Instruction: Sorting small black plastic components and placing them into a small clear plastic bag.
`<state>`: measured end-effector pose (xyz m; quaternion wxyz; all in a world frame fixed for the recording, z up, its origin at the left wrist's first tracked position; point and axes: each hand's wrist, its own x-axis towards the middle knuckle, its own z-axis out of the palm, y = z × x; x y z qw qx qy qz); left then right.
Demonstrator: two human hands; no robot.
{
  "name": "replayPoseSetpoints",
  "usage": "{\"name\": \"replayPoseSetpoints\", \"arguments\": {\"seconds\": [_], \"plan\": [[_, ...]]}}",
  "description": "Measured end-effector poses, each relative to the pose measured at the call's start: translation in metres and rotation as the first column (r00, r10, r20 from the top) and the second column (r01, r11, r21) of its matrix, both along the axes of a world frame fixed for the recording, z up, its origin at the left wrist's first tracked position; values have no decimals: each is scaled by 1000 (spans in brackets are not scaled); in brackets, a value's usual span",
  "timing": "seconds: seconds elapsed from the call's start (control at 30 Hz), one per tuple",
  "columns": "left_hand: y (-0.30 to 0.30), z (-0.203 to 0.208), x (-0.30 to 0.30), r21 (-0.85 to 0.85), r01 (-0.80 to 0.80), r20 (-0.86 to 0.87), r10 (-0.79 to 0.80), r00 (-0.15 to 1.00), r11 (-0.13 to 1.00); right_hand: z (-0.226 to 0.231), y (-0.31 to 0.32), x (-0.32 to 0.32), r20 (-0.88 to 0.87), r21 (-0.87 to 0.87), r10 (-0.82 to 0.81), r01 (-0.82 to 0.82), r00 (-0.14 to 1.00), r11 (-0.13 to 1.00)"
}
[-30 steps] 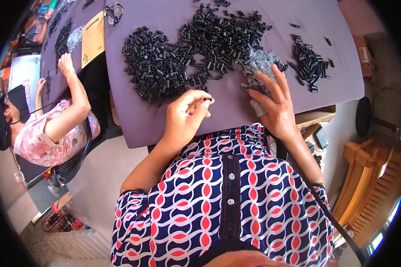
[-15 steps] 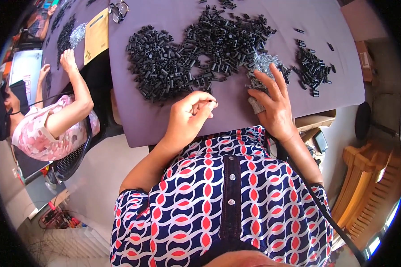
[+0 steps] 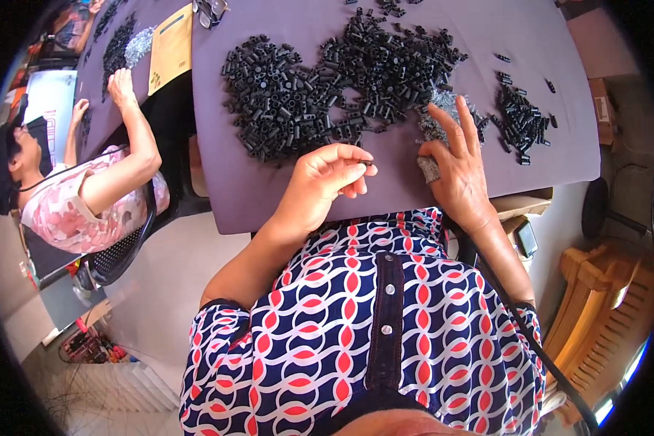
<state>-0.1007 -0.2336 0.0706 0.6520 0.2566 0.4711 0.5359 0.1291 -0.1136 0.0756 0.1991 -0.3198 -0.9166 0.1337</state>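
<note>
My left hand [image 3: 316, 185] is closed in a pinch, thumb against forefinger, above the table's near edge. A small dark plastic piece [image 3: 368, 162] pokes out at its fingertips. My right hand [image 3: 459, 163] is open with its fingers apart, over a heap of tiny silvery metal springs [image 3: 436, 123]. Its forefinger reaches the springs, and no held item can be made out. A small grey lump [image 3: 429, 168] lies beside its thumb. Beyond my left hand spreads a large heap of short black plastic cylinders [image 3: 276, 102], some with holes through them, joining another heap [image 3: 385, 65] farther right.
A smaller pile of black cylinders [image 3: 522, 123] lies on the right of the purple-grey tabletop [image 3: 559, 156]. Eyeglasses [image 3: 211, 11] rest at the far left. Leftward, a co-worker [image 3: 94, 189] sits by a yellow envelope [image 3: 172, 51]. A wooden chair [image 3: 596, 312] stands at right.
The view has shifted, so the scene sits slightly farther right. My left fingers have turned and show more of the dark piece. My right thumb and forefinger have bent slightly over the springs.
</note>
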Motion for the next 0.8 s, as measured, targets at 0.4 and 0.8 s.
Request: {"name": "replayPoseSetpoints", "arguments": {"seconds": [0.4, 0.8], "plan": [[3, 14, 14, 6, 6, -172, -5, 985, 1000, 18, -6, -23, -342, -672, 18, -258, 940, 694], [16, -5, 22, 404, 315, -904, 322, 281, 859, 7, 2, 19, -333, -586, -140, -88, 932, 805]]}}
